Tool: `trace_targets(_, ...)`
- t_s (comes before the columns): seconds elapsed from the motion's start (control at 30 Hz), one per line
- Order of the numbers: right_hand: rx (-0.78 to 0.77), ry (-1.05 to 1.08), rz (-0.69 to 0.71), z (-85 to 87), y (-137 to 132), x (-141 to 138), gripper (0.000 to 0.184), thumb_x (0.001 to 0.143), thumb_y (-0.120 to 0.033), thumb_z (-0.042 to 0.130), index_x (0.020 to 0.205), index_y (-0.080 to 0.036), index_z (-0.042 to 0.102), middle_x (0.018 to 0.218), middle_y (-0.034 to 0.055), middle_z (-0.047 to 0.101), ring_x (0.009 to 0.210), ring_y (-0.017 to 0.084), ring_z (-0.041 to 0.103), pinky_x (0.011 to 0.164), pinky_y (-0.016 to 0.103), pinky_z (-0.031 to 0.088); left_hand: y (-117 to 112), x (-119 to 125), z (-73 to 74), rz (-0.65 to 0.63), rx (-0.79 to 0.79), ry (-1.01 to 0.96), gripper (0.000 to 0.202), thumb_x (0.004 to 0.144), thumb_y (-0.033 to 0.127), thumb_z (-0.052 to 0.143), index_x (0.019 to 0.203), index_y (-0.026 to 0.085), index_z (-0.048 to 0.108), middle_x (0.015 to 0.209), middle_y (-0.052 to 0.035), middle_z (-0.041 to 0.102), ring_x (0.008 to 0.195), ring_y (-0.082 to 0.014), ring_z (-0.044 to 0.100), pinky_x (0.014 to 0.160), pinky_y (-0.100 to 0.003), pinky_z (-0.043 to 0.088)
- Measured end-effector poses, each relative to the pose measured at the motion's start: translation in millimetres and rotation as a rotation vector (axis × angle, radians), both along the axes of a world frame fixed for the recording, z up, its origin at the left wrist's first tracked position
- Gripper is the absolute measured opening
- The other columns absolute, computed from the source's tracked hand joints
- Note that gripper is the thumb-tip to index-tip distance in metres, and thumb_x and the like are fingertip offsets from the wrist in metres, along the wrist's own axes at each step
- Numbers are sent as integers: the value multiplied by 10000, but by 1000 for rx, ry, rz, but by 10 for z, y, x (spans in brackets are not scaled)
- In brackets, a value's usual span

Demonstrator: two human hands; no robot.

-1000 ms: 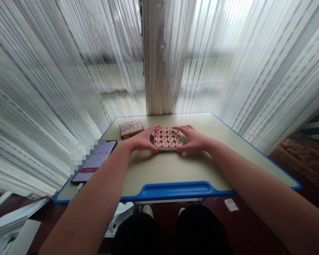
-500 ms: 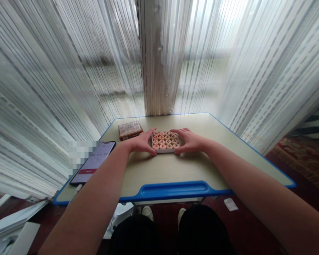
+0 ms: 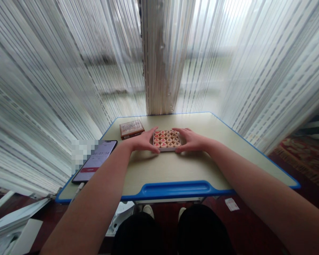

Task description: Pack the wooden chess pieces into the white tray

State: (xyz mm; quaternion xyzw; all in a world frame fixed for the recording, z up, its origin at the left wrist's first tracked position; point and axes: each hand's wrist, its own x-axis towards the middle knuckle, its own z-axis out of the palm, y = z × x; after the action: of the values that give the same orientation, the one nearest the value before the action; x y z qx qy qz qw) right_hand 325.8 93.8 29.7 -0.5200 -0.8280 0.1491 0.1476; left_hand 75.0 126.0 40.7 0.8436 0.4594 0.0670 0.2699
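A shallow white box [image 3: 168,149] rests on the table in front of me, filled with rows of round wooden Chinese chess pieces [image 3: 163,140]. Red characters mark the pieces on the left, dark ones those on the right. My left hand [image 3: 145,141] grips the left side of the box, thumb at the near corner and fingers at the far one. On the opposite side, my right hand [image 3: 190,140] clasps it in the same way. The palms cover nothing of the pieces' tops except near the far right corner, where fingertips overlap slightly.
Behind my left hand lies a brown printed carton [image 3: 132,129]. A phone [image 3: 95,163] showing a timer, with a white cable [image 3: 78,189], sits at the table's left edge. The pale table [image 3: 154,170] has a blue rim with a pen groove [image 3: 175,186]. Striped curtains [image 3: 117,53] hang behind.
The whole view has shifted slightly, and the phone's timer has advanced. Both hands keep their places around the box, and the pieces look the same.
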Motion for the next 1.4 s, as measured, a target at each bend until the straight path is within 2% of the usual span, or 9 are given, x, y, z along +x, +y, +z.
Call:
trace_targets(0.13, 7, 5, 1, -24, 7, 14, 1025, 555, -546, 724, 1417, -190, 299, 1343, 148, 440, 1279, 319, 346, 1043, 472, 327, 26, 14, -36, 12, 1, -43, 1104, 606, 625, 627, 1462, 180, 89, 1491, -145, 246, 1340, -304, 296, 1096, -400, 253)
trace_targets(0.37, 34, -10, 32, -37, 16, 20, 1005, 569, -539, 719, 1418, -200, 302, 1353, 136, 445, 1273, 320, 358, 1043, 480, 331, -36, 96, -23, 29, 125, 22, 1082, 605, 690, 576, 1442, 121, 193, 1487, -163, 248, 1345, -327, 265, 1094, -399, 234)
trace_targets(0.57, 36, 11, 18, -40, 19, 30, 1000, 563, -562, 716, 1412, -226, 310, 1349, 129, 448, 1267, 322, 372, 1028, 486, 342, -4, 74, -30, 42, 113, 10, 1033, 626, 680, 562, 1438, 144, 214, 1474, -142, 292, 1332, -313, 302, 1081, -386, 259)
trace_targets(0.73, 11, -18, 23, -13, 8, 6, 999, 569, -536, 720, 1415, -204, 307, 1354, 133, 450, 1278, 323, 355, 1039, 479, 331, 66, 87, -88, 59, 115, -66, 832, 772, 582, 451, 1421, 104, 247, 1465, -146, 309, 1318, -263, 343, 1066, -350, 290)
trace_targets(0.9, 24, 29, -5, -37, 16, 0, 1080, 571, -565, 713, 1453, -221, 195, 1376, 143, 420, 1293, 325, 344, 1030, 483, 336, 169, 58, -130, 125, 390, 1, 595, 874, 435, 300, 1313, 56, 433, 1326, -152, 498, 1240, -240, 424, 1076, -353, 265)
trace_targets(1.03, 10, 38, -14, -67, 27, 8, 1124, 566, -612, 696, 1465, -228, 141, 1380, 153, 410, 1301, 335, 331, 1029, 498, 326, 230, -72, -153, 366, 626, 115, 525, 843, 403, 366, 1260, 114, 503, 1329, -137, 479, 1264, -288, 348, 1083, -408, 235)
trace_targets(1.17, 4, 37, -23, -61, 14, -7, 1119, 571, -595, 701, 1465, -212, 148, 1395, 153, 397, 1307, 331, 323, 1036, 483, 327, 266, -157, -220, 505, 543, 276, 613, 806, 463, 424, 1317, 124, 425, 1407, -173, 376, 1314, -360, 252, 1053, -485, 242)
trace_targets(1.27, -6, 30, -40, -42, 3, -28, 1120, 569, -599, 700, 1462, -184, 166, 1396, 163, 395, 1311, 328, 317, 1048, 468, 318, 298, -161, -264, 497, 451, 313, 604, 819, 490, 390, 1307, 135, 427, 1386, -179, 401, 1284, -350, 328, 1041, -477, 263)
trace_targets(1.4, -15, 26, -59, -42, 11, -33, 1135, 559, -640, 688, 1462, -190, 167, 1358, 171, 432, 1304, 329, 330, 1049, 475, 317, 335, -162, -277, 466, 440, 327, 602, 827, 498, 370, 1311, 143, 421, 1396, -177, 391, 1291, -333, 338, 1042, -454, 275)
